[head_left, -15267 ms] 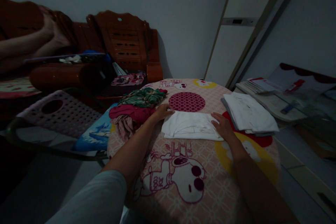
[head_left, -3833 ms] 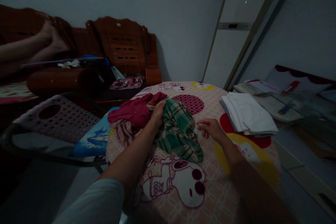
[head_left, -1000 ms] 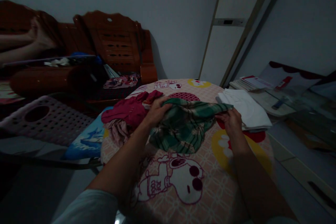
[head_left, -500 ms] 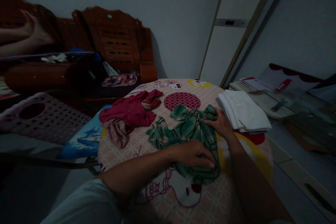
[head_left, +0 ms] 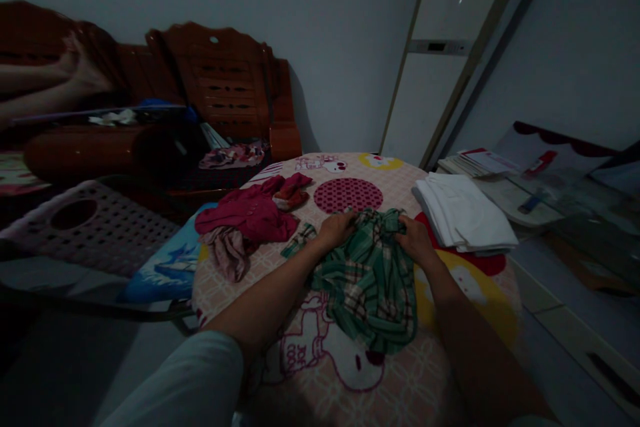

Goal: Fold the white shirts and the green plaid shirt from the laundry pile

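A green plaid garment [head_left: 373, 280] lies crumpled on the round table [head_left: 425, 380], which has a pink patterned cloth with cartoon dogs. Both hands grip its far edge. My left hand [head_left: 337, 230] is closed on the gathered fabric at the upper left, fingertips partly hidden. At the upper right, my right hand [head_left: 414, 238] pinches the same garment. The lower part spreads loosely towards me. To the left of it rests a dark pink garment [head_left: 250, 213] with a pale pink cloth [head_left: 227, 253] beside it.
A folded white stack [head_left: 463, 213] sits at the table's right edge. A woven chair [head_left: 100, 227] with a blue cushion [head_left: 167, 263] stands at the left. Behind is a wooden sofa [head_left: 220, 87], where another person's feet [head_left: 83, 70] rest. A glass-topped surface [head_left: 575, 200] is on the right.
My left hand has moved from the garment's near part up to its far edge, fingers now on the fabric. The garment's top is more bunched, and its lower part is uncovered. My right hand stays close by.
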The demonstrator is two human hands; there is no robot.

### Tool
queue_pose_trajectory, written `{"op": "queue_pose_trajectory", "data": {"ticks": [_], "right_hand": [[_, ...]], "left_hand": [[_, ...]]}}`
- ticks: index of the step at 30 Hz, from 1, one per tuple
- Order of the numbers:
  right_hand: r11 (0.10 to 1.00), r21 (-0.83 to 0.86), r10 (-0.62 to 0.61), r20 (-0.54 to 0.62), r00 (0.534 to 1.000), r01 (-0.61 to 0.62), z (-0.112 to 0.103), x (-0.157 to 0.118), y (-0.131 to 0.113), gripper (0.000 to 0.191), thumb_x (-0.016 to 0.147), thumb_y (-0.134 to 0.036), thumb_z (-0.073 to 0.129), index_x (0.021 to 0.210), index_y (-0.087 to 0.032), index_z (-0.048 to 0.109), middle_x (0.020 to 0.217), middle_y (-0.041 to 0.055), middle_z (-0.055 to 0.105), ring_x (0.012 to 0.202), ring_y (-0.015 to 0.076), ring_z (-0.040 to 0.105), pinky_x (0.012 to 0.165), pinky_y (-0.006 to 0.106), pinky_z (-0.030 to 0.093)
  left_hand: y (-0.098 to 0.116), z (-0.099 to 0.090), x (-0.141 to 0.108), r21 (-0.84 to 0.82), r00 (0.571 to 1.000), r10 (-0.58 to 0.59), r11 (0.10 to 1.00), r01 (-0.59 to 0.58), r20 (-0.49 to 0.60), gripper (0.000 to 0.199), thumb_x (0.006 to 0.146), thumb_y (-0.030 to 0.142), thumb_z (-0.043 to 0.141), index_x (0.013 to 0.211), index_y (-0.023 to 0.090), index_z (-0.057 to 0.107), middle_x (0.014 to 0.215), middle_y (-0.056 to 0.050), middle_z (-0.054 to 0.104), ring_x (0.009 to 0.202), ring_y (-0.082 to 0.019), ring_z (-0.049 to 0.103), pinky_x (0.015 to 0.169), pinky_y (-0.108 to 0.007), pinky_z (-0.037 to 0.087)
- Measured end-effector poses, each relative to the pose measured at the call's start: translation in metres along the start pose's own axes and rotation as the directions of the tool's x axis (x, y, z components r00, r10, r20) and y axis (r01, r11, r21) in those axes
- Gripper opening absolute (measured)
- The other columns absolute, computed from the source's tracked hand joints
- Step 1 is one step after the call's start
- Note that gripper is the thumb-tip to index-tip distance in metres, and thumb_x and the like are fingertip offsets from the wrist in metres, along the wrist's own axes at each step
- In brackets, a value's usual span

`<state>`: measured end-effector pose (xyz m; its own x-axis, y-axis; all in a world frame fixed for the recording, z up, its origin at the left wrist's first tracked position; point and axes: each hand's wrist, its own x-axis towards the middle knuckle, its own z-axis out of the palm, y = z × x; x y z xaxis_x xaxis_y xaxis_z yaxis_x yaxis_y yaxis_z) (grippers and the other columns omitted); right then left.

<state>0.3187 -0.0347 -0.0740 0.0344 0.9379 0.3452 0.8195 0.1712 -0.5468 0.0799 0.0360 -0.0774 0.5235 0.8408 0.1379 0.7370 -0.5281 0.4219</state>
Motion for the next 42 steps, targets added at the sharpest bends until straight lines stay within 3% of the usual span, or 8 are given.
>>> {"op": "queue_pose_trajectory", "data": {"ticks": [5,11,16,21,28,35,38,42], "right_hand": [[0.941,0.316,0.213,-0.265,0.94,-0.124,-0.015,0.002,0.015,0.021,0.06,-0.024,0.054,0.075,-0.018,0.067,0.07,0.0015,0.066,0.068,0.0197,0.06,0.064,0.029,0.046],[0.827,0.542,0.386,-0.35,0.854,-0.151,-0.016,0.002,0.028,0.019,0.057,-0.026,0.055,0.071,-0.017,0.065,0.058,-0.004,0.058,0.056,0.0146,0.052,0.052,0.024,0.039],[0.889,0.398,0.324,-0.194,0.926,-0.227,-0.008,0.003,0.03,0.028,0.061,-0.029,0.055,0.078,-0.016,0.074,0.069,0.0023,0.07,0.068,0.0213,0.063,0.064,0.03,0.048],[0.924,0.29,0.333,-0.289,0.898,-0.249,-0.017,0.005,0.03,0.047,0.075,-0.045,0.057,0.106,-0.015,0.074,0.079,0.0073,0.074,0.076,0.0241,0.067,0.07,0.034,0.051],[0.967,-0.153,0.21,0.013,0.978,-0.205,-0.019,-0.004,0.016,0.027,0.069,-0.045,0.074,0.064,-0.02,0.068,0.064,0.0074,0.069,0.066,0.0225,0.065,0.06,0.029,0.046],[0.876,0.349,0.34,0.044,0.94,-0.333,-0.022,-0.003,0.002,0.013,0.066,-0.032,0.062,0.071,-0.021,0.067,0.045,-0.0016,0.056,0.042,0.018,0.054,0.04,0.027,0.038],[0.677,0.629,0.489,0.004,0.872,-0.382,-0.027,-0.002,-0.002,0.021,0.065,-0.036,0.063,0.081,-0.022,0.065,0.037,-0.006,0.047,0.03,0.0153,0.041,0.033,0.028,0.034],[0.571,0.736,0.415,0.123,0.901,-0.363,-0.039,-0.007,-0.008,0.022,0.061,-0.032,0.067,0.08,-0.022,0.061,0.045,-0.0024,0.059,0.034,0.0156,0.05,0.034,0.026,0.039]], "left_hand": [[-0.024,-0.026,0.0,-0.088,0.95,-0.151,0.987,0.132,-0.273,0.017,0.081,0.014,0.054,0.093,0.018,0.066,0.093,-0.009,0.072,0.091,-0.024,0.067,0.084,-0.033,0.049],[-0.074,-0.053,-0.002,-0.415,0.652,-0.381,0.903,0.111,-0.655,0.023,0.082,0.021,0.048,0.098,0.017,0.064,0.093,-0.007,0.07,0.09,-0.022,0.066,0.087,-0.035,0.05],[-0.075,-0.04,0.004,-0.424,0.735,-0.243,0.903,-0.066,-0.633,0.041,0.077,0.015,0.049,0.117,0.015,0.06,0.118,-0.01,0.066,0.11,-0.022,0.062,0.1,-0.035,0.047],[-0.071,-0.041,0.002,-0.355,0.826,-0.351,0.914,0.199,-0.441,0.033,0.088,0.035,0.05,0.107,0.011,0.065,0.103,-0.014,0.07,0.1,-0.028,0.065,0.092,-0.039,0.049],[-0.03,-0.028,-0.01,0.045,0.985,-0.16,0.986,0.163,-0.069,0.037,0.074,0.04,0.075,0.102,0.019,0.064,0.103,-0.012,0.072,0.101,-0.029,0.067,0.084,-0.033,0.05],[-0.031,-0.036,-0.004,-0.296,0.985,-0.136,0.95,0.098,-0.109,0.019,0.08,0.024,0.062,0.095,0.012,0.066,0.095,-0.011,0.072,0.092,-0.026,0.068,0.084,-0.037,0.053],[-0.042,-0.054,-0.006,-0.693,0.967,-0.218,0.717,0.07,-0.128,0.032,0.078,0.032,0.064,0.102,0.011,0.065,0.092,-0.008,0.072,0.081,-0.023,0.068,0.075,-0.035,0.056],[-0.041,-0.075,-0.022,-0.868,0.987,-0.111,0.471,0.158,0.119,0.044,0.069,0.038,0.075,0.105,0.013,0.067,0.087,-0.006,0.073,0.075,-0.021,0.069,0.069,-0.033,0.056]]}}
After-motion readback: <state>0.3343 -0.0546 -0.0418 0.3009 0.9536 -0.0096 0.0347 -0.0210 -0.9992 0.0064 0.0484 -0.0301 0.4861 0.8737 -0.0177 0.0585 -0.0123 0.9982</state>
